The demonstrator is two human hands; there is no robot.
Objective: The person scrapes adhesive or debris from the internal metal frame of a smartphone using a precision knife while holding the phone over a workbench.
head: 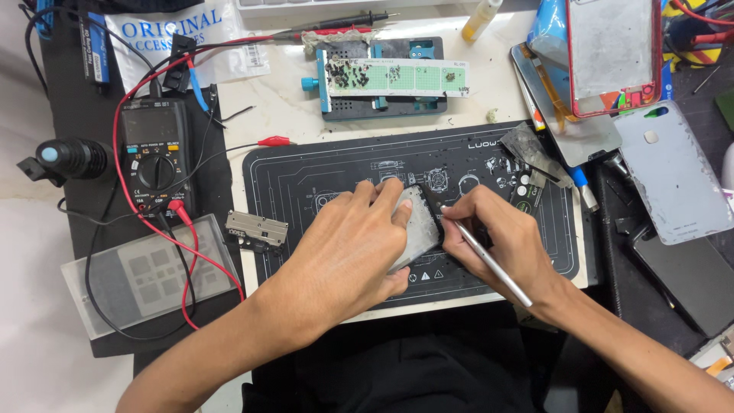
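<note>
a head-worn camera looks down at a cluttered repair tabletop [290, 115]. a person's left hand [348, 245] is curled over a flat grey phone part [414, 223], fingertips along its upper edge and thumb under its lower edge, pinning it tilted on a black work mat [306, 191]. the right hand [497, 237] pinches a slim silver tool [489, 264] like a pen, its tip meeting the right edge of the grey part; the exact contact is too small to see, so it may be prying or scraping.

to the left of the mat lie a small metal bracket [256, 229], a black multimeter [155, 153] with red and black leads [199, 260], and a clear plastic case [145, 279]. above the mat sits a blue-jawed board holder [382, 80] gripping a pale green strip with tiny dark screws on it. to the right are a red-rimmed phone frame [612, 53] and a grey phone back cover [673, 172].

judged risks: the tool tip sits close to the left fingertips, so a slip off the edge could jab them. too much leverage could bend or crack the thin grey part, since it is held only at its edges. a sudden jerk could also sweep a forearm into the meter leads or knock the loose screws off the holder.
</note>
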